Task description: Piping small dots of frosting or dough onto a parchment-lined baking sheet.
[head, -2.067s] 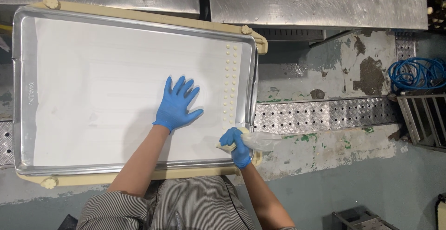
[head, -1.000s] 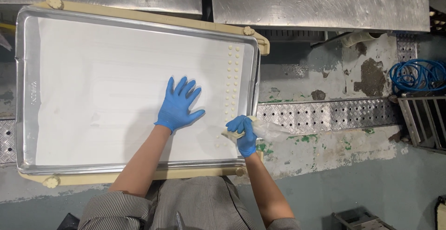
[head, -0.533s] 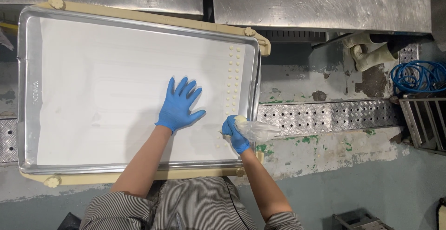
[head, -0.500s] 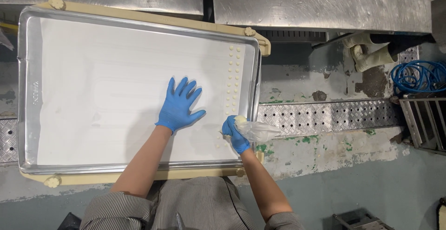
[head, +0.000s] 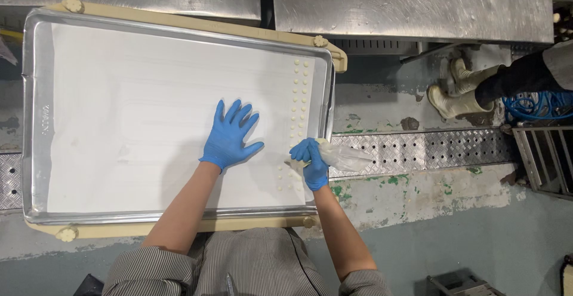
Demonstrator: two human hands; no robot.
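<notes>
The left hand, in a blue glove, lies flat and released with its fingers spread on the white parchment sheet that lines a large aluminium baking tray. The right hand, also gloved in blue, is clenched around a clear piping bag of pale cream filling, at the tray's right edge near its front corner; the bag's body trails out to the right over the tray rim, above a strip of metal tread plate in the floor. Its tip points down at the paper, though the nozzle itself is hidden by the fingers. On the sheet just beside that hand, 2 columns of small pale piped dots run along the right side of the paper, from near the far edge down toward the hand. The tray rests on a beige plastic frame, with a steel desk beyond it. At the right, another person's pale boots stand on the floor, next to a coiled blue hose
</notes>
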